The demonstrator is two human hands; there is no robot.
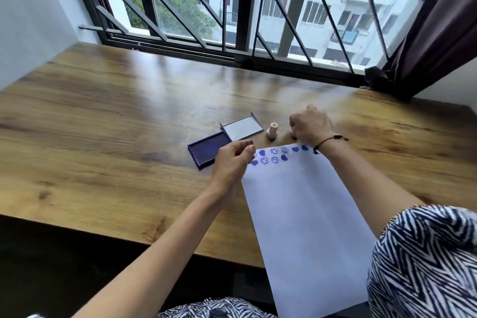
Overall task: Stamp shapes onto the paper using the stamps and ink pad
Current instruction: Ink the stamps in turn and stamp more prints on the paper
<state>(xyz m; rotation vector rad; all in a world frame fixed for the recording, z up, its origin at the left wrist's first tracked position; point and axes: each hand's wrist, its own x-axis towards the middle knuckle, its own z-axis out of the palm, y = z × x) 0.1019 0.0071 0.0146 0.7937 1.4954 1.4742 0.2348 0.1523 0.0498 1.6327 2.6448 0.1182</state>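
Note:
A white sheet of paper [304,214] lies on the wooden table [103,137] and hangs over its near edge. Two rows of blue hearts and smiley faces [275,155] run along its far edge. An open blue ink pad [209,148] sits left of the paper, its lid [242,128] folded back. A small pale stamp [271,131] stands upright beyond the paper. My left hand [232,162] rests at the paper's far left corner with fingers loosely curled and nothing seen in it. My right hand [311,125] is closed around something small beyond the paper's far edge; the thing is hidden.
A barred window [232,8] runs along the far edge of the table. A dark curtain [426,33] hangs at the right. White walls [31,20] close in the left side.

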